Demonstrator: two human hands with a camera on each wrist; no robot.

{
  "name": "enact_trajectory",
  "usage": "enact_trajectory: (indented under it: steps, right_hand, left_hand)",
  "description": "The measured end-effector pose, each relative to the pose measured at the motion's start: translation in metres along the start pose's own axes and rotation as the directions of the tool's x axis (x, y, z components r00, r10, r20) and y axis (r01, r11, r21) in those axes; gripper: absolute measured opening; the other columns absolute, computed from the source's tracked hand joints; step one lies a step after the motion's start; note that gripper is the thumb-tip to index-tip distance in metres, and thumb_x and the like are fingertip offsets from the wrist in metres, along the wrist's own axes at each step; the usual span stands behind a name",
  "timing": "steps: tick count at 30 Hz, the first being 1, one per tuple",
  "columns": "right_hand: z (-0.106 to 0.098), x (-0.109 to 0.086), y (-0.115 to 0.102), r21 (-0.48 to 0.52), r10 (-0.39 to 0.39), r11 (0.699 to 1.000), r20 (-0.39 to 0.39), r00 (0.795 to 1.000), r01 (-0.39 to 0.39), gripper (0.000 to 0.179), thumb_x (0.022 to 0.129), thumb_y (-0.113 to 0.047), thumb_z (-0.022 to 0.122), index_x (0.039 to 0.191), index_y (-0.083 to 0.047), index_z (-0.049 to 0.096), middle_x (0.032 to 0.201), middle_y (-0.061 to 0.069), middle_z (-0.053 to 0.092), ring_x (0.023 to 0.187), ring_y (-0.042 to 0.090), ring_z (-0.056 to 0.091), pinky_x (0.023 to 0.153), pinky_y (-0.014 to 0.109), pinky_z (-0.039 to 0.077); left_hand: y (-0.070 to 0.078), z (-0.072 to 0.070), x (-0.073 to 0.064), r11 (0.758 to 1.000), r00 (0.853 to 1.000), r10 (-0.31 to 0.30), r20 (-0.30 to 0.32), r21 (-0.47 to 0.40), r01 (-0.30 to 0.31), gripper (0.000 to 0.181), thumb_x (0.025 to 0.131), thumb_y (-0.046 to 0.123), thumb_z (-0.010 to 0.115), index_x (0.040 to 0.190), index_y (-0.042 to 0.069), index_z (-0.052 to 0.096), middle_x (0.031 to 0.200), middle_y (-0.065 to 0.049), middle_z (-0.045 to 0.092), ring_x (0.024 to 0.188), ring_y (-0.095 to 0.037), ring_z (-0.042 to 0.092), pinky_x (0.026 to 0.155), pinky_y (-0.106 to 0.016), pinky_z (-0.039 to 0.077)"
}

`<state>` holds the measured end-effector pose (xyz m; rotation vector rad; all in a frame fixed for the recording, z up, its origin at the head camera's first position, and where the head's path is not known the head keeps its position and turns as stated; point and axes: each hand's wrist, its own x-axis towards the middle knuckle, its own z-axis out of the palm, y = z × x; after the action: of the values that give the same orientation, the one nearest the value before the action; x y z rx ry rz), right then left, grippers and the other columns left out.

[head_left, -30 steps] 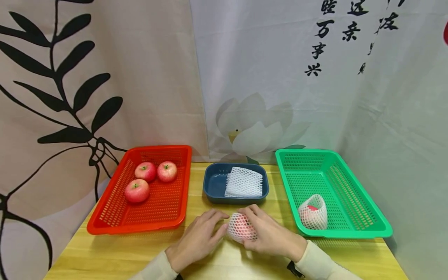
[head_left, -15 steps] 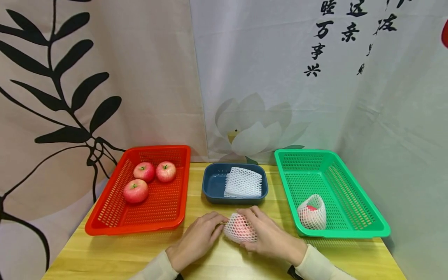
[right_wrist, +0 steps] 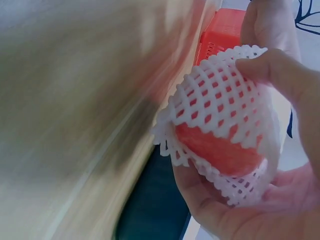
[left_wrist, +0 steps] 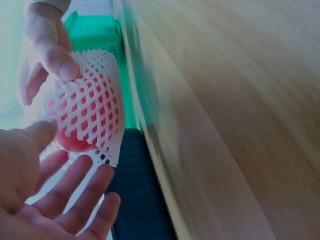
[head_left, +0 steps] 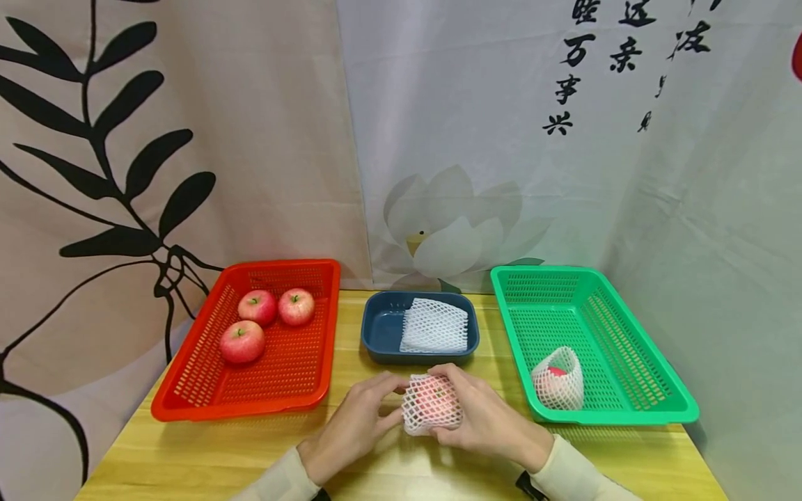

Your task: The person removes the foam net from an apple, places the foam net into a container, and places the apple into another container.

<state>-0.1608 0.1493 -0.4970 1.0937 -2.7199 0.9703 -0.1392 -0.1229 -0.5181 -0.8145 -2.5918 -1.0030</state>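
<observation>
A red apple (right_wrist: 220, 152) sits in a white foam net sleeve (head_left: 432, 407), held above the front of the wooden table. My right hand (head_left: 487, 423) grips the sleeved apple from the right, thumb on one side and fingers on the other. In the right wrist view the net gapes at one end, baring part of the apple. My left hand (head_left: 352, 423) is at the sleeve's left side. Its fingers (left_wrist: 85, 185) are loosely extended in the left wrist view, and its thumb tip is close to the net; whether it touches is unclear.
To the left, a red basket (head_left: 291, 376) carries three bare apples (head_left: 243, 342). Folded foam nets (head_left: 434, 327) lie in a dark blue tray (head_left: 381, 334) at the back. At right, a green basket (head_left: 617, 341) contains another apple in a net (head_left: 557, 386).
The sleeved apple has turned in my right hand and lifted slightly, its net edge now pointing left and up. My left fingers have come off the net's edge and spread.
</observation>
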Motion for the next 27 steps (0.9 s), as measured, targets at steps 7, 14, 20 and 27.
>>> enact_trajectory:
  steps: [7,14,20,27]
  right_hand:
    - [0.001,0.000,-0.003,-0.050,-0.034,0.998,-0.013,0.999,0.033,0.088,0.079,-0.023,0.105,0.153,-0.010,0.060,0.142,0.003,0.074,0.119,0.013,0.076,0.104,0.037,0.069]
    - [0.002,0.000,-0.006,-0.035,-0.009,0.999,0.004,1.000,0.009,0.094,0.076,-0.021,0.105,0.156,-0.006,0.056,0.136,0.006,0.078,0.114,0.014,0.078,0.099,0.034,0.070]
    - [0.001,0.000,-0.008,0.010,0.004,1.000,0.025,1.000,-0.004,0.099,0.075,-0.016,0.101,0.159,-0.008,0.051,0.126,0.006,0.080,0.102,0.007,0.074,0.085,0.025,0.067]
    - [0.005,0.000,-0.010,0.029,0.044,0.998,0.084,0.996,-0.047,0.109,0.072,-0.011,0.105,0.163,-0.005,0.046,0.126,0.010,0.080,0.100,0.008,0.076,0.084,0.023,0.067]
  left_hand:
    - [0.004,0.001,0.002,0.997,0.998,0.063,-0.001,-0.048,-0.063,0.057,0.097,0.015,0.097,0.150,0.014,0.075,0.146,-0.001,0.080,0.133,-0.020,0.080,0.115,-0.042,0.066]
    - [0.006,0.004,0.001,0.994,0.997,0.069,0.018,-0.086,-0.068,0.068,0.099,0.014,0.094,0.162,0.017,0.068,0.158,-0.001,0.075,0.141,-0.022,0.077,0.119,-0.045,0.064]
    - [0.008,0.006,0.000,0.990,0.995,0.101,0.006,-0.098,-0.100,0.076,0.099,0.011,0.093,0.168,0.018,0.062,0.160,-0.002,0.073,0.143,-0.023,0.076,0.119,-0.043,0.064]
    - [0.012,0.007,0.002,0.992,0.994,0.091,0.063,-0.098,-0.085,0.096,0.099,0.017,0.095,0.181,0.027,0.045,0.165,-0.001,0.069,0.143,-0.019,0.074,0.119,-0.041,0.064]
